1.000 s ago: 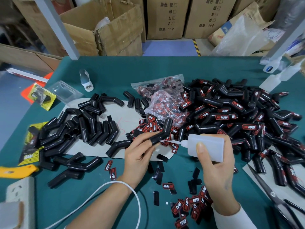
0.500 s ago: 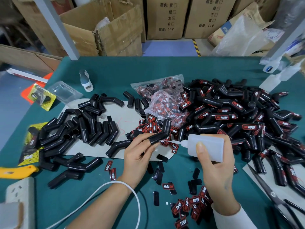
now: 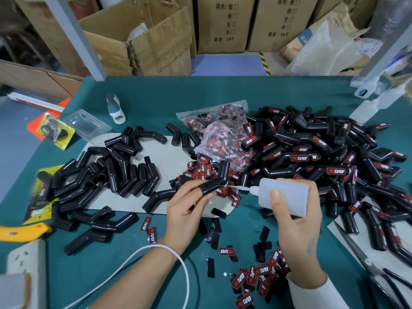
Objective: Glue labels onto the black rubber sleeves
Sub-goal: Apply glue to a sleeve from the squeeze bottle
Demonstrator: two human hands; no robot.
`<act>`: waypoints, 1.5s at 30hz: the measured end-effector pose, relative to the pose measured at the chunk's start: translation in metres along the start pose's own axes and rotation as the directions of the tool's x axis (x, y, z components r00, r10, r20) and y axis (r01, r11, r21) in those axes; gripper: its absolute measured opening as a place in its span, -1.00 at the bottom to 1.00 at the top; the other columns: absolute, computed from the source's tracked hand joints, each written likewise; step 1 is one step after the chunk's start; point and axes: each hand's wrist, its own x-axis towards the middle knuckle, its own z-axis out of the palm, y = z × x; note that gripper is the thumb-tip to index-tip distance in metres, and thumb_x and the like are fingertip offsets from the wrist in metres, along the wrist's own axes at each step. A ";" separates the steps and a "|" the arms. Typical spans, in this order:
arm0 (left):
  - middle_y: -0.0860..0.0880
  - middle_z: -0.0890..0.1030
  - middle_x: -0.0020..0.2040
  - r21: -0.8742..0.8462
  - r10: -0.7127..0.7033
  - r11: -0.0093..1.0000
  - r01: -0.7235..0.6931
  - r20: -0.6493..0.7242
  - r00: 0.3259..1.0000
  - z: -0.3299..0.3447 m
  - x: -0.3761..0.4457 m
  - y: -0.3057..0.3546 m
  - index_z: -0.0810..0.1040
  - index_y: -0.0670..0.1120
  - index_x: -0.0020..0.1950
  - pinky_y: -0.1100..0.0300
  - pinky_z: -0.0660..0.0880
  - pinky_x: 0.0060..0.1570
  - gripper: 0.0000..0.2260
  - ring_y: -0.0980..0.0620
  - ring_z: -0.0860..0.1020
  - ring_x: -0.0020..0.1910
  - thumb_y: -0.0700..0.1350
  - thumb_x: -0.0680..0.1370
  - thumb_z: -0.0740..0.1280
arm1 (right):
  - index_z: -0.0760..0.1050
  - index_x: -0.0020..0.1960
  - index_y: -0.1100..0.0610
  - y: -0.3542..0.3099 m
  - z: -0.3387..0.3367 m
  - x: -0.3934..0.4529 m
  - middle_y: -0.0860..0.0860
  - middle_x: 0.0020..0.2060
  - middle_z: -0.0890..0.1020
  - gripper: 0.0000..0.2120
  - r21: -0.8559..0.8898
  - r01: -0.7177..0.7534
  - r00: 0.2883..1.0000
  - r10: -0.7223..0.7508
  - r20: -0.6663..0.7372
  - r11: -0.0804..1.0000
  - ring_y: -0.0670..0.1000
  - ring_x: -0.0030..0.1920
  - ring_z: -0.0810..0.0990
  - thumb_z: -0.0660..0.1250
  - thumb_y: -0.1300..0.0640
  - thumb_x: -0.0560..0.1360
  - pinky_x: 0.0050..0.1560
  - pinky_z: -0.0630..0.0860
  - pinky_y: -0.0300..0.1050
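The left hand [image 3: 185, 210] holds a bent black sleeve [image 3: 215, 180] slipped over its index finger, with thumb and remaining fingers curled around the lower end; the sleeve's upper leg points toward 12 o'clock. The right hand [image 3: 296, 224] is wrapped around a translucent white glue bottle [image 3: 286, 195], thumb pressed on its near face, fingers closed behind. The bottle lies sideways, its thin nozzle [image 3: 239, 188] pointing to 9 o'clock, tip touching or just short of the sleeve's bend; contact cannot be confirmed. Both sit over the centre of a green table [image 3: 156, 97]. At 10 o'clock from the hands, a heap of unlabelled sleeves [image 3: 107, 175] rests on a grey card [image 3: 174, 157]. At 2 o'clock, a large pile of labelled sleeves [image 3: 312, 157] carries red-and-black labels. At 12 o'clock, just beyond the held sleeve, a clear bag of labels [image 3: 220, 134] lies beside a loose cluster of labels [image 3: 200, 170]. More loose labels [image 3: 252, 277] lie at 5 o'clock, near the right wrist. A white cable [image 3: 156, 253] loops over the left forearm. Scissors [image 3: 365, 262] lie at 4 o'clock by the table edge. A yellow cutter [image 3: 20, 231] and a white socket block [image 3: 24, 259] sit at 8 o'clock.
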 end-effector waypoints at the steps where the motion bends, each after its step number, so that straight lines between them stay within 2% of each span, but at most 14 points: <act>1: 0.02 0.66 0.12 0.001 0.004 1.000 -0.004 0.000 1.000 0.000 0.000 0.001 0.74 -0.23 0.03 -0.06 0.60 -0.02 -0.70 -0.07 0.64 0.09 -0.03 0.69 0.35 | 0.50 0.07 -0.26 0.000 -0.001 0.000 -0.21 0.00 0.63 -0.86 -0.004 -0.001 1.000 0.001 -0.005 1.000 -0.16 -0.01 0.63 0.38 -0.12 0.52 -0.05 0.54 -0.36; 10: 0.03 0.66 0.13 -0.018 0.000 1.000 0.000 -0.005 1.000 -0.001 0.001 0.003 0.74 -0.22 0.05 -0.08 0.62 -0.04 -0.71 -0.07 0.64 0.09 -0.02 0.69 0.35 | 0.50 0.07 -0.26 -0.001 -0.002 0.000 -0.18 0.00 0.63 -0.86 -0.013 -0.002 1.000 0.002 -0.002 1.000 -0.15 -0.02 0.63 0.38 -0.13 0.52 -0.07 0.55 -0.36; 14: 0.06 0.65 0.13 -0.011 0.007 1.000 -0.007 -0.008 1.000 -0.001 0.002 0.003 0.75 -0.22 0.05 -0.03 0.62 -0.03 -0.71 -0.05 0.64 0.09 -0.02 0.69 0.35 | 0.50 0.06 -0.25 -0.002 -0.001 0.000 -0.20 -0.01 0.63 -0.86 -0.012 -0.001 1.000 0.002 0.005 1.000 -0.16 -0.02 0.63 0.38 -0.12 0.52 -0.06 0.55 -0.35; 20: 0.05 0.66 0.13 -0.028 -0.016 0.999 0.016 -0.012 1.000 0.000 0.002 0.006 0.75 -0.23 0.05 -0.12 0.62 -0.08 -0.72 -0.08 0.64 0.07 -0.04 0.68 0.36 | 0.51 0.08 -0.22 0.001 -0.002 0.000 -0.17 -0.01 0.64 -0.85 0.004 -0.028 1.000 0.028 0.002 1.000 -0.13 -0.03 0.63 0.39 -0.12 0.52 -0.06 0.56 -0.31; 23: 0.02 0.66 0.11 -0.027 -0.039 0.999 0.039 -0.007 0.999 -0.001 0.003 0.009 0.74 -0.24 0.04 -0.07 0.62 -0.07 -0.75 -0.05 0.63 0.07 -0.08 0.67 0.37 | 0.52 0.10 -0.16 0.002 -0.003 0.000 -0.10 -0.08 0.62 -0.75 0.096 -0.107 0.994 0.105 0.023 0.990 -0.07 -0.19 0.59 0.43 -0.23 0.52 -0.22 0.55 -0.21; 26: -0.05 0.64 0.16 -0.078 -0.102 0.992 0.102 0.008 0.995 -0.003 0.005 0.012 0.74 -0.20 0.07 0.18 0.62 -0.07 -0.84 -0.04 0.62 0.08 -0.20 0.64 0.37 | 0.51 0.11 -0.07 0.004 -0.005 0.005 0.04 -0.25 0.56 -0.61 0.265 -0.178 0.984 0.168 0.057 0.948 -0.01 -0.42 0.42 0.50 -0.29 0.47 -0.36 0.44 -0.14; 29: 0.01 0.60 0.23 -0.205 -0.192 0.961 0.183 -0.025 0.981 -0.009 0.009 0.016 0.73 0.01 0.16 0.20 0.66 -0.05 -0.77 -0.06 0.65 0.02 -0.24 0.64 0.34 | 0.49 0.12 -0.06 0.005 -0.005 0.008 0.11 -0.18 0.67 -0.63 0.318 -0.225 0.972 0.190 0.137 0.921 0.09 -0.33 0.65 0.53 -0.20 0.47 -0.29 0.59 -0.13; 32: 0.02 0.63 0.19 -0.322 -0.279 0.916 0.239 -0.083 0.957 -0.016 0.012 0.018 0.69 0.13 0.15 0.07 0.69 0.00 -0.74 0.06 0.67 0.04 -0.19 0.66 0.30 | 0.45 0.08 -0.12 0.010 -0.003 0.006 0.09 0.02 0.74 -0.70 0.152 -0.285 0.939 0.244 0.242 0.946 0.15 -0.04 0.76 0.51 -0.11 0.47 -0.12 0.69 -0.05; 34: -0.01 0.69 0.12 -0.400 -0.390 0.856 0.328 -0.083 0.917 -0.020 0.013 0.018 0.67 0.14 0.11 0.08 0.68 0.02 -0.85 -0.02 0.71 0.00 -0.05 0.65 0.32 | 0.43 0.03 -0.20 0.018 -0.001 0.004 -0.07 0.02 0.74 -0.72 -0.128 -0.259 0.915 0.286 0.286 0.957 0.00 0.00 0.74 0.52 -0.10 0.47 -0.03 0.69 0.07; 36: 0.01 0.71 0.06 -0.436 -0.448 0.816 0.379 -0.063 0.892 -0.023 0.014 0.016 0.64 0.12 0.09 0.14 0.66 0.01 -0.89 -0.10 0.73 -0.04 0.05 0.62 0.34 | 0.41 0.03 -0.24 0.026 0.001 0.002 -0.24 -0.07 0.69 -0.74 -0.463 -0.114 0.920 0.269 0.284 0.879 -0.15 -0.08 0.66 0.49 -0.14 0.50 -0.06 0.65 0.04; 38: 0.03 0.69 0.04 -0.450 -0.452 0.804 0.389 -0.038 0.891 -0.024 0.014 0.015 0.61 0.09 0.10 0.17 0.65 -0.01 -0.88 -0.14 0.73 -0.05 0.06 0.63 0.33 | 0.43 0.07 -0.20 0.030 0.000 0.001 -0.25 -0.09 0.61 -0.76 -0.711 0.125 0.947 0.131 0.294 0.692 -0.15 -0.08 0.59 0.40 -0.25 0.51 -0.16 0.59 -0.03; 40: 0.01 0.67 0.04 -0.479 -0.447 0.787 0.388 -0.009 0.895 -0.023 0.015 0.015 0.59 0.05 0.12 0.18 0.65 -0.05 -0.88 -0.11 0.73 -0.09 0.05 0.64 0.34 | 0.45 0.07 -0.16 0.032 -0.004 0.004 -0.21 -0.08 0.56 -0.74 -0.794 0.257 0.938 0.056 0.342 0.550 -0.11 -0.02 0.55 0.35 -0.28 0.52 -0.19 0.55 -0.04; 43: 0.01 0.66 0.04 -0.499 -0.423 0.780 0.378 0.025 0.906 -0.022 0.014 0.017 0.57 0.01 0.15 0.17 0.66 -0.11 -0.87 -0.03 0.71 -0.13 0.02 0.66 0.33 | 0.39 0.07 -0.20 0.035 -0.012 0.009 -0.24 -0.09 0.57 -0.75 -0.792 0.243 0.925 0.113 0.363 0.560 -0.11 -0.02 0.56 0.39 -0.24 0.52 -0.18 0.56 -0.03; 45: -0.01 0.66 0.06 -0.493 -0.425 0.778 0.389 0.042 0.904 -0.022 0.014 0.017 0.56 0.01 0.17 0.15 0.66 -0.06 -0.84 -0.05 0.71 -0.09 0.05 0.66 0.33 | 0.34 0.06 -0.21 0.038 -0.014 0.009 -0.26 -0.10 0.59 -0.72 -0.790 0.222 0.929 0.122 0.349 0.571 -0.11 -0.10 0.59 0.43 -0.20 0.52 -0.21 0.58 -0.01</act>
